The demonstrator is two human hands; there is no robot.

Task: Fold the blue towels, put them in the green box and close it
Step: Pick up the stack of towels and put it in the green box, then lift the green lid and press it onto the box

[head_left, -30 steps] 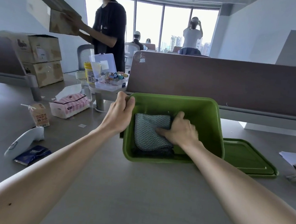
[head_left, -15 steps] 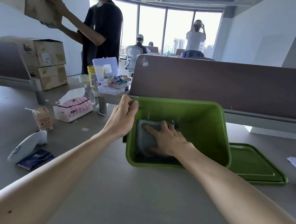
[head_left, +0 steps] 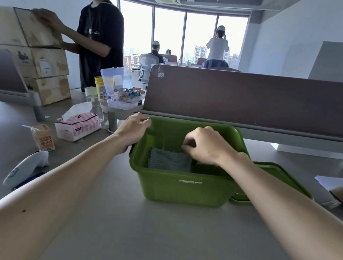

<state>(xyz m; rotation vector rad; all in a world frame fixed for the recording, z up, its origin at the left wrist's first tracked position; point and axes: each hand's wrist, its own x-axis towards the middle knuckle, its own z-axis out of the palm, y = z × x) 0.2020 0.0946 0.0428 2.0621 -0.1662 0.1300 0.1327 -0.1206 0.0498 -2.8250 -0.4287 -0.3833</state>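
My left hand (head_left: 133,131) grips the green box (head_left: 181,189) rim mid-frame, right hand (head_left: 204,146) hovers curled, empty, over the blue towel (head_left: 169,162) inside.

Bright daylight came through the tall windows (head_left: 167,31) at the back, blown out almost to white. The grey worktop (head_left: 156,233) was softly and evenly lit, and the green box (head_left: 182,185) cast only a faint shadow. The wide-angle lens bowed straight lines near the edges, and fine detail looked slightly soft.
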